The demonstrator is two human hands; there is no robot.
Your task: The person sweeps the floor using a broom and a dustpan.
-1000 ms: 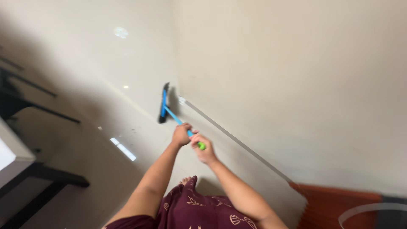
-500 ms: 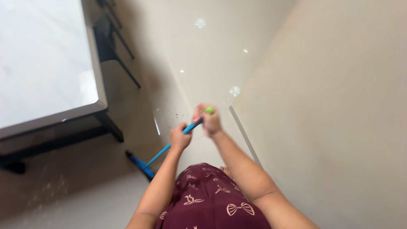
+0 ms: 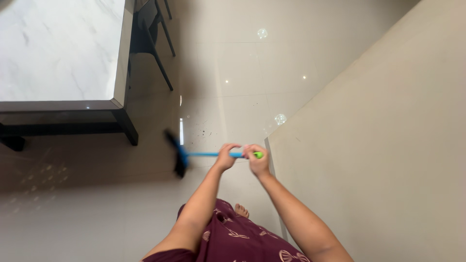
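Glossy cream tiles are making up the floor [image 3: 233,63], with a beige wall [image 3: 388,145] rising on the right. A marble-topped surface [image 3: 58,48] on dark legs is standing at the far left, a dark chair [image 3: 150,29] just beside it. The blue broom [image 3: 194,155] is lying nearly level, its blurred head at the left over the floor, its green-tipped handle end at the right. The left hand [image 3: 226,157] is wrapping closed around the handle; the right hand [image 3: 257,160] is gripping the end just beside it.
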